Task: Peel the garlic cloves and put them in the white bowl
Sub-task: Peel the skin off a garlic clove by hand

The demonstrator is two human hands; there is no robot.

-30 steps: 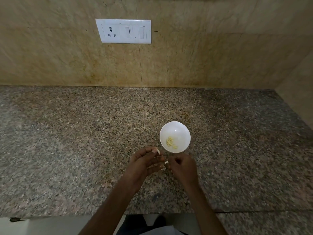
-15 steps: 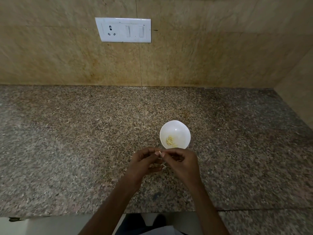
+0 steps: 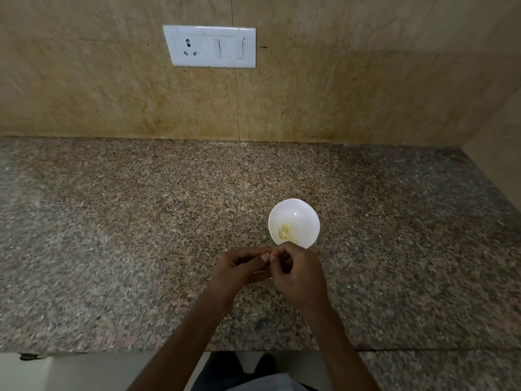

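As left hand (image 3: 239, 270) meets right hand (image 3: 299, 273), fingers (image 3: 279, 249) pinch garlic clove (image 3: 270, 254).

The light is dim and warm, falling from above: a small glint shines inside the white bowl (image 3: 306, 221). The granite counter (image 3: 112, 235) darkens toward the right corner. Wide-angle bending skews the switch plate (image 3: 210, 46), and detail is soft throughout.

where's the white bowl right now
In the head view the white bowl sits on the granite counter, slightly right of centre, just beyond the right hand and left hand, which meet in front of its near rim.
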